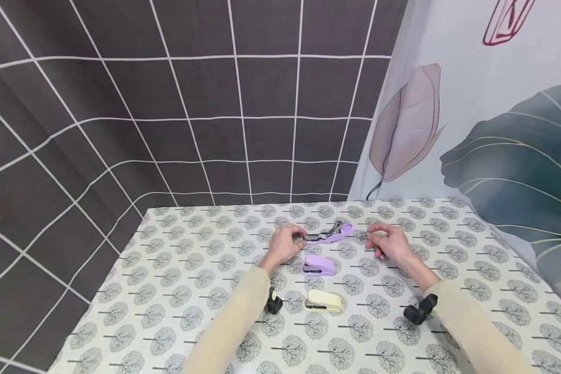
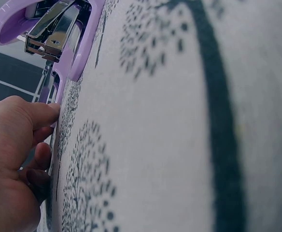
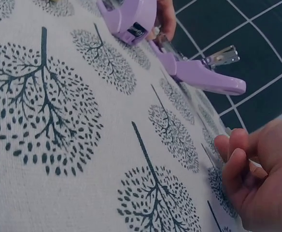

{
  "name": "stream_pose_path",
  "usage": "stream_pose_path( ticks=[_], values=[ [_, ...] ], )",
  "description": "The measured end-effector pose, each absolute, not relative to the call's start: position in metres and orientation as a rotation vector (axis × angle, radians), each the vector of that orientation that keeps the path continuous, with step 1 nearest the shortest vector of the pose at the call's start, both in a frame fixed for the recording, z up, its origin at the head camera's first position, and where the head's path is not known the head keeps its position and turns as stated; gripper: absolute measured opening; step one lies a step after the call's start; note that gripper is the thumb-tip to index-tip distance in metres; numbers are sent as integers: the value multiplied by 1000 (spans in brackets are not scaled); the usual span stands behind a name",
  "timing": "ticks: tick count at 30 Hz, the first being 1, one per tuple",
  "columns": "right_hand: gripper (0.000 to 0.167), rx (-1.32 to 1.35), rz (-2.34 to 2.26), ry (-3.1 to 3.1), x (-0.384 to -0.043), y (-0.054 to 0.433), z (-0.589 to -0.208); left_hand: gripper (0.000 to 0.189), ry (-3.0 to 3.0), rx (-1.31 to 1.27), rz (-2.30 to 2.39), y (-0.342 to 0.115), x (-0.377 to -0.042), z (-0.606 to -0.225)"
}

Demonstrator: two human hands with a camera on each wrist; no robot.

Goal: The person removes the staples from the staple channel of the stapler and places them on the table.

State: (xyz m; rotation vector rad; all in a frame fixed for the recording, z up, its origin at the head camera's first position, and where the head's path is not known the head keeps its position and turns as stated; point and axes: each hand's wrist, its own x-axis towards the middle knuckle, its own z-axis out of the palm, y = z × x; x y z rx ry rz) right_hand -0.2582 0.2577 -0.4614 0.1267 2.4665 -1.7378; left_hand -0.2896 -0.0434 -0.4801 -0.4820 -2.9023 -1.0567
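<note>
A lilac stapler (image 1: 329, 236), swung wide open with its metal staple channel raised, lies toward the back of the table. My left hand (image 1: 286, 243) pinches its left end between thumb and fingers, partly hidden in the head view. To the right of that stapler, my right hand (image 1: 389, 242) hovers apart from it, fingers loosely curled and no object visible in them. In the right wrist view, the opened stapler (image 3: 204, 77) points toward the right hand (image 3: 261, 174). Nearer me sit a closed lilac stapler (image 1: 319, 265) and a closed cream stapler (image 1: 323, 301).
A cloth printed with grey trees (image 1: 177, 296) covers the table. Behind it hangs a dark curtain with white grid lines (image 1: 266, 140), and a leaf-patterned curtain (image 1: 509, 156) hangs at the right. Black wrist cameras (image 1: 419, 309) are strapped on both forearms.
</note>
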Motion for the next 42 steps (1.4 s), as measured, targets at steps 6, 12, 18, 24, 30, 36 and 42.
stream_pose_path(
  ticks=[6, 12, 18, 24, 30, 36, 42],
  values=[
    [28, 162, -1671, 2497, -261, 259, -465, 25, -2898, -489, -1028, -42, -291, -482],
    [28, 175, -1594, 2546, -264, 257, -465, 25, -2896, -487, -1035, -43, -291, -481],
    [27, 149, -1580, 2563, -265, 254, -464, 24, -2887, -498, -1030, -44, -291, -479],
    [24, 128, -1562, 2576, -264, 253, -464, 24, -2895, -498, -1038, -45, -291, -480],
    [22, 107, -1538, 2599, -264, 252, -465, 24, -2892, -492, -1047, -46, -292, -482],
    [20, 90, -1488, 2623, -264, 251, -465, 24, -2883, -499, -1036, -46, -292, -484],
    [24, 121, -1445, 2595, -265, 252, -462, 24, -2871, -503, -1034, -44, -291, -484]
  ],
)
